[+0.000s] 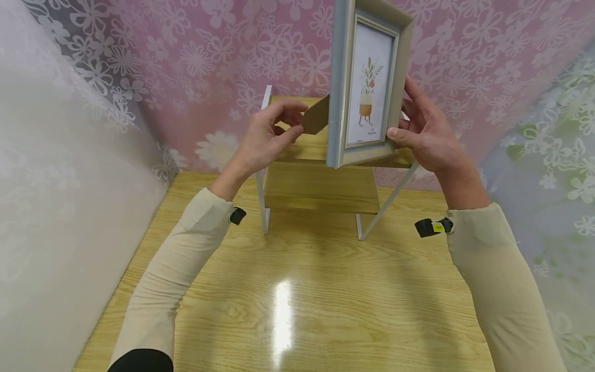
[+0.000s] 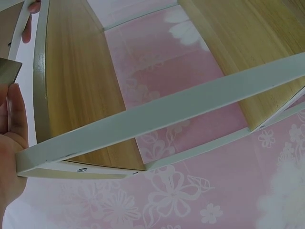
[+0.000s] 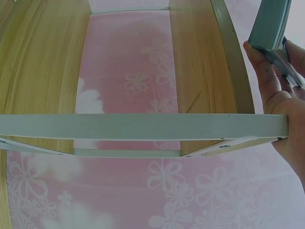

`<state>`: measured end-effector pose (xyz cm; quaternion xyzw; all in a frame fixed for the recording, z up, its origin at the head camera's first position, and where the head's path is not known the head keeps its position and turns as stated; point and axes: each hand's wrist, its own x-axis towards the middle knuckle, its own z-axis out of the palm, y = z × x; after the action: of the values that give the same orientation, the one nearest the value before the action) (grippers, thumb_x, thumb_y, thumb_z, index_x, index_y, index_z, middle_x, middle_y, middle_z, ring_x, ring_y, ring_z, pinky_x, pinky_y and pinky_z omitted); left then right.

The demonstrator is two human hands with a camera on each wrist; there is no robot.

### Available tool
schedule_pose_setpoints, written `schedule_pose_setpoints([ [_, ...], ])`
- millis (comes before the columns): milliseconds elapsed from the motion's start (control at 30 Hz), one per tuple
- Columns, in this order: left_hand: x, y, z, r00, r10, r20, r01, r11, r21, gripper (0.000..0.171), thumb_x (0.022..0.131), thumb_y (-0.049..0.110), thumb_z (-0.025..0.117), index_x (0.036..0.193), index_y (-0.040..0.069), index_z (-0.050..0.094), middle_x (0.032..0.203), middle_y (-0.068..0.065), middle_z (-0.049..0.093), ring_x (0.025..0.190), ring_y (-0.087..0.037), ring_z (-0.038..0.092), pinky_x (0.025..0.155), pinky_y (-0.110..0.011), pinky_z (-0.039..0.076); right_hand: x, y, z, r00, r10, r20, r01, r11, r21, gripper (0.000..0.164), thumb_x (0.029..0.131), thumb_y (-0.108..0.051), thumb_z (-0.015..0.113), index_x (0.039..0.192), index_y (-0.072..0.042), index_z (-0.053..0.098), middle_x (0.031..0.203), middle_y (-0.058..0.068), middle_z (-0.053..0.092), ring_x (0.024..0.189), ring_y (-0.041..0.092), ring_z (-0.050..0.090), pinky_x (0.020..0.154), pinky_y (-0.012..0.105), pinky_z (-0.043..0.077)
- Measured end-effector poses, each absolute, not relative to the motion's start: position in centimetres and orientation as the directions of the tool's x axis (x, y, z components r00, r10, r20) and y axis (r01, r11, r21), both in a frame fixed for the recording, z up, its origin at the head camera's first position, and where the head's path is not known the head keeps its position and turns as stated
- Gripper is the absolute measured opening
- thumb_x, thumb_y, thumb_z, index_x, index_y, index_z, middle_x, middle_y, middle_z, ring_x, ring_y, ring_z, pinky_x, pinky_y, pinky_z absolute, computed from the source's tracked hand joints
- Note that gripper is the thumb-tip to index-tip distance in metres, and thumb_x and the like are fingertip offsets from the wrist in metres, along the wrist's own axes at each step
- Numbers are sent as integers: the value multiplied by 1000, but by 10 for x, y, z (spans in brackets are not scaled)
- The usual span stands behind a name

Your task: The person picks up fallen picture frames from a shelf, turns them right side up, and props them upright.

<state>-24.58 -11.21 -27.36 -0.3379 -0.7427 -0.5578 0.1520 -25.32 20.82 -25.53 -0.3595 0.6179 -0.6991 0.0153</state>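
Observation:
A picture frame (image 1: 372, 88) with a pale border and a potted-plant print is held upright above a small side table (image 1: 302, 152), turned partly sideways. At its right edge my right hand (image 1: 432, 129) grips the border, thumb on the front and fingers behind. Behind its left side a brown stand flap (image 1: 317, 118) sticks out. My left hand (image 1: 269, 132) pinches the end of that flap between thumb and fingers. The left wrist view shows the flap (image 2: 9, 70) at the fingertips, and the right wrist view shows the frame's corner (image 3: 269, 24) in the fingers.
The side table has a wooden top, a lower wooden shelf (image 1: 321, 188) and white metal legs (image 1: 390, 199). It stands on a wood-patterned floor (image 1: 325, 289) before a pink floral wall (image 1: 232, 62). A white panel (image 1: 69, 181) rises at the left, a floral one (image 1: 548, 170) at the right.

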Motion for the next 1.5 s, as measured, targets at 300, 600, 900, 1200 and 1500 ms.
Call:
schedule_pose_setpoints([
  [300,-246,-112,-275,-723,313,615,679,161,716,28,92,1,67,120,-1,63,100,-12,68,88,-14,63,66,-24,50,-252,209,-255,-740,-477,474,-378,-288,-880,88,86,29,48,159,-15,26,148,19,42,119,27,62,93,31,53],
  [600,-248,-113,-276,-713,303,633,690,138,711,28,90,-1,67,118,-2,63,98,-12,67,86,-14,62,67,-25,51,-253,208,-256,-743,-473,475,-348,-333,-876,89,85,31,46,158,-14,26,147,19,43,117,27,63,91,31,55],
  [900,-249,-116,-276,-702,282,654,693,61,718,32,89,-2,64,120,-4,61,103,-14,65,86,-18,62,68,-26,51,-252,208,-255,-756,-458,468,-351,-321,-880,88,85,31,47,158,-14,27,143,18,46,113,27,65,89,30,55],
  [1200,-246,-113,-275,-686,331,648,688,3,726,31,94,5,60,124,-3,59,100,-16,63,81,-22,60,64,-30,51,-252,208,-256,-773,-412,482,-375,-314,-872,87,85,28,50,158,-15,29,148,20,41,107,27,66,84,29,57],
  [1500,-247,-112,-278,-634,360,684,724,-34,689,47,91,23,59,130,-4,53,101,-15,64,80,-23,61,64,-32,53,-252,207,-256,-782,-389,486,-419,-249,-873,89,83,27,54,157,-17,32,145,19,42,99,27,66,81,26,57],
])
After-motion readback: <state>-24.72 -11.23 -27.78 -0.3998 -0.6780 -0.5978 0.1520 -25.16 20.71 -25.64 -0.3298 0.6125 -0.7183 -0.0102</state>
